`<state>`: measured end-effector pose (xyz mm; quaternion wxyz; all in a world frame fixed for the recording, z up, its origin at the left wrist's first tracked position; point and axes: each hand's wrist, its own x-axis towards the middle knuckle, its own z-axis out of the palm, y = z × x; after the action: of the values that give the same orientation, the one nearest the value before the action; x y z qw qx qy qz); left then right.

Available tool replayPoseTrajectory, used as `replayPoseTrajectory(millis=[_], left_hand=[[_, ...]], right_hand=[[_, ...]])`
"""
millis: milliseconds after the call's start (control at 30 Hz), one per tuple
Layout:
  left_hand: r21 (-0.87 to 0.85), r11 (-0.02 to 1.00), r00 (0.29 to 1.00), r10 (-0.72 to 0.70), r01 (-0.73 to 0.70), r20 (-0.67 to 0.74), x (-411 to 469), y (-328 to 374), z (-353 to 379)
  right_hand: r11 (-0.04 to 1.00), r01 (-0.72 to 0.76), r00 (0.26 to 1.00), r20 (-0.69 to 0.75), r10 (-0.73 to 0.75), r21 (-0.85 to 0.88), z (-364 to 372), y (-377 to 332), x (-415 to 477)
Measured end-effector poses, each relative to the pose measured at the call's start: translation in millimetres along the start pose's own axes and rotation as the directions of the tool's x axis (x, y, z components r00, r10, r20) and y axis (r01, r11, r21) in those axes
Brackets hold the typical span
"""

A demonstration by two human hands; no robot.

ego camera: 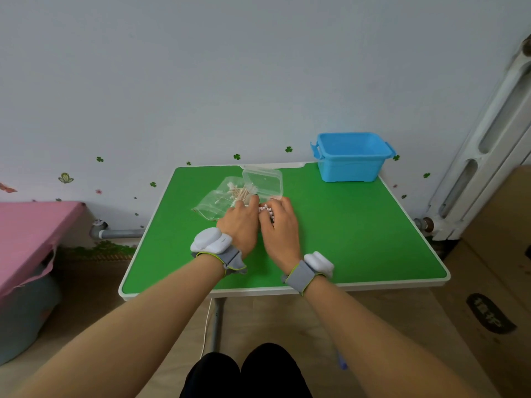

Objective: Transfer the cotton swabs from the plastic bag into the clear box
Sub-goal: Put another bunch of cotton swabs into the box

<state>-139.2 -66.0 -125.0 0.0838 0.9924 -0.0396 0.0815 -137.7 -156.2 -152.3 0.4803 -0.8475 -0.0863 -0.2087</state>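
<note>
**Knees to far edge: grip check, mid-table**

Dark trousers at bottom edge, bare forearms reaching over green table. Grey wrist bands with white pods on both wrists. Right hand curled round a bundle of cotton swabs, white tips showing between the two hands. Left hand bent down against bundle and plastic bag; clamped or not, cannot tell. More swabs inside bag. Clear box just behind, lid up. Blue bin at far right corner.
</note>
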Motion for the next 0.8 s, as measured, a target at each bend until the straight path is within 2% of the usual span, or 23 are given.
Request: replayPoseTrajectory(millis=[333,467,700,800], left_hand=[[0.014,0.999,0.995,0.046,-0.045,-0.086,-8,-3,0],[0.018,1.0,0.999,0.015,-0.014,-0.033,-6,-1,-1],[0.143,0.989,0.998,-0.036,0.028,0.054,4,7,-9],[0.131,0.991,0.997,-0.04,0.032,0.064,7,6,-8]], right_hand=[[1.0,-0.002,1.0,0.0,0.002,-0.005,0,-1,1],[1.0,-0.003,1.0,0.004,0.003,-0.016,-1,0,3],[1.0,-0.003,1.0,0.01,0.003,-0.002,-4,-1,4],[1.0,-0.001,1.0,0.017,0.001,0.0,-4,-1,3]])
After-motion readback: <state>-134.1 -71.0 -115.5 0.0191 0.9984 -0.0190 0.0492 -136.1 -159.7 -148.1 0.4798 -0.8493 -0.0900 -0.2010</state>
